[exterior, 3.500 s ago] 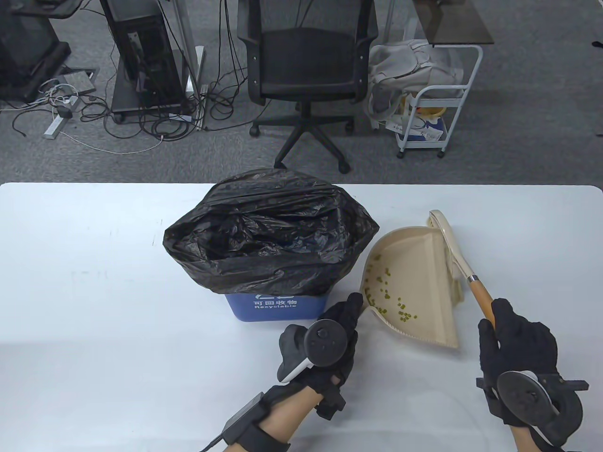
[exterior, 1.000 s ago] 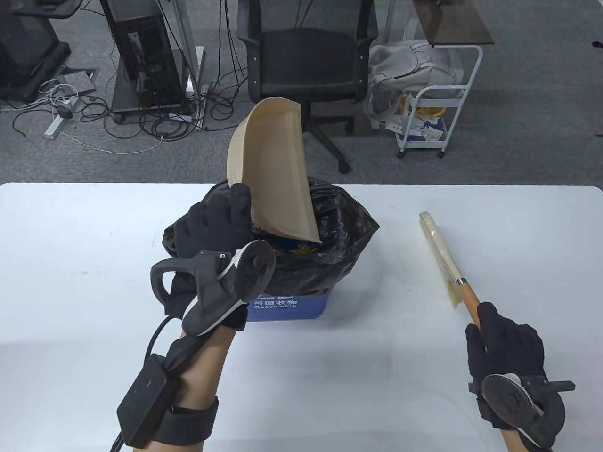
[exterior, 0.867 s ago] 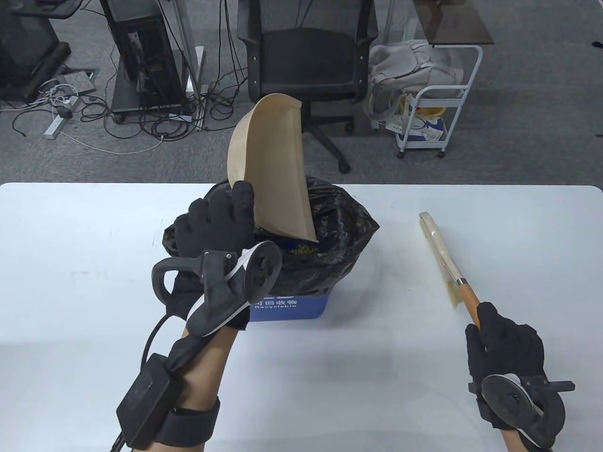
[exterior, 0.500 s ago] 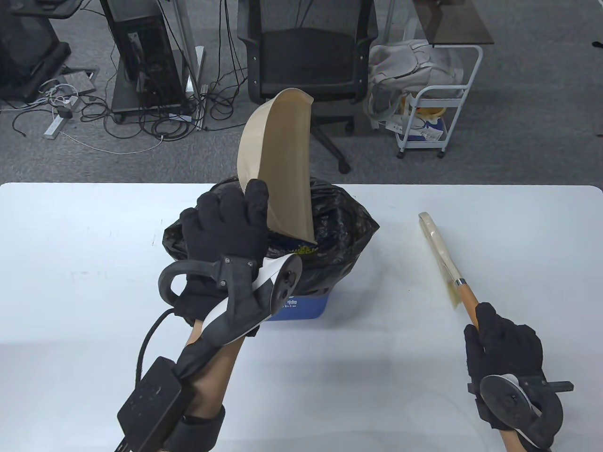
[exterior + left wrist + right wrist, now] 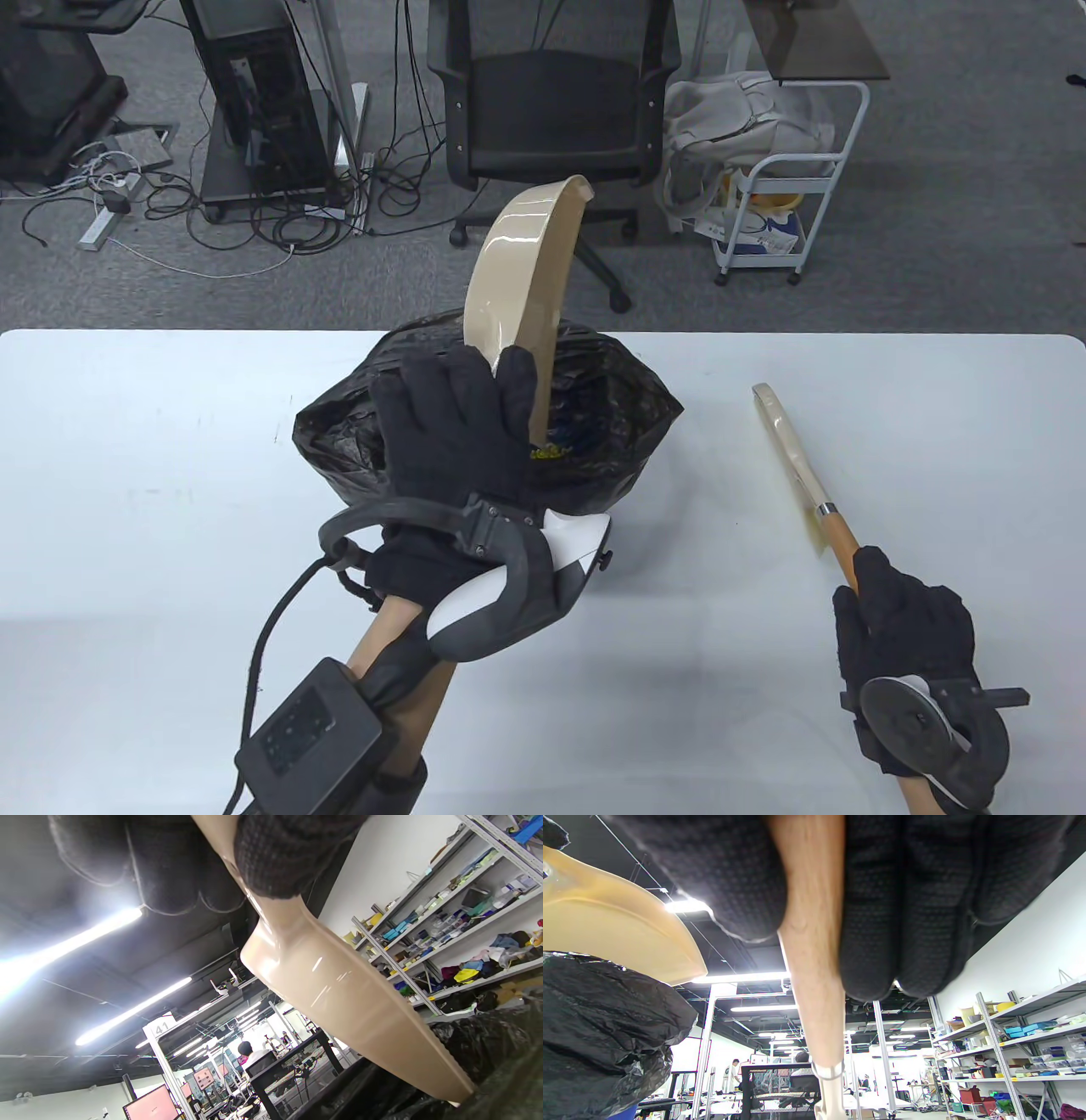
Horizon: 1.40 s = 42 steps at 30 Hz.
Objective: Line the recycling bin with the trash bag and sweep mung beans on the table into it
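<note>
Left hand [image 5: 454, 433]: centre of the table view, fingers wrapped round the handle of the beige dustpan [image 5: 526, 263]. Dustpan tipped steeply, mouth down inside the black trash bag [image 5: 619, 416].

Trash bag: lines the recycling bin at centre of the white table [image 5: 127, 509]; the bin itself is hidden behind the hand.

Mung beans [image 5: 547, 452]: small green cluster inside the bag, just below the dustpan's lip.

Right hand [image 5: 904, 615]: lower right, fingers clamped on the wooden handle of the brush [image 5: 802, 471]. Brush head lies on the table, well apart from the bag.

Office chair [image 5: 551, 110]: on the floor beyond the table.
</note>
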Each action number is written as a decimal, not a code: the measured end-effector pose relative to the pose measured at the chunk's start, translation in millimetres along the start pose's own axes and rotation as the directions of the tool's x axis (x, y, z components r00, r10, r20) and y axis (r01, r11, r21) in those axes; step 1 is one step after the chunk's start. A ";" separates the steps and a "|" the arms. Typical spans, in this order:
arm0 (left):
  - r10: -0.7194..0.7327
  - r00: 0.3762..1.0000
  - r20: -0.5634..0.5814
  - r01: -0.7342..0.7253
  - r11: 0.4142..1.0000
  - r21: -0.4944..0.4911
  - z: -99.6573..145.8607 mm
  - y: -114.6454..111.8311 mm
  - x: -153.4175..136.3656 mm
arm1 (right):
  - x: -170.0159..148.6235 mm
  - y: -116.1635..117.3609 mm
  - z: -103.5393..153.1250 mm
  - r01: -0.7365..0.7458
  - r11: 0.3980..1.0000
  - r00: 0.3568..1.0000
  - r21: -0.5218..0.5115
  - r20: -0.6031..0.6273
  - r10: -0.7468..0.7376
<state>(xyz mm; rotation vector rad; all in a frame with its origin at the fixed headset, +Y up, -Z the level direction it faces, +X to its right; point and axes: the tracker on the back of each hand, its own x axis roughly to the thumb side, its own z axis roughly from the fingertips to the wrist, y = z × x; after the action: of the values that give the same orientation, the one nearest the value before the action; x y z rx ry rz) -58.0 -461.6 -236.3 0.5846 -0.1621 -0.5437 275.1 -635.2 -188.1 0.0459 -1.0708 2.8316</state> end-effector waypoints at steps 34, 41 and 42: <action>0.687 0.646 -0.331 -0.718 0.695 0.041 14.9 -28.7 -77.1 | 1.2 0.5 0.2 0.003 1.000 1.000 0.006 0.004 -0.003; 0.782 0.533 -0.322 -0.815 0.578 0.053 19.7 -36.3 -69.3 | -0.4 0.2 -0.1 0.011 1.000 1.000 0.006 -0.008 -0.011; 0.786 0.528 -0.321 -0.819 0.571 0.052 20.1 -36.8 -68.0 | -0.1 0.4 0.0 0.011 1.000 1.000 0.006 -0.007 -0.011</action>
<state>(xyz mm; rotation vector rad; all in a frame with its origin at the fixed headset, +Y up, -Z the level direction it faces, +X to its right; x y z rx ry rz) -137.8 -460.9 -240.1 0.4169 -0.0861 0.4719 275.1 -635.5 -188.4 0.0415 -1.0575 2.8235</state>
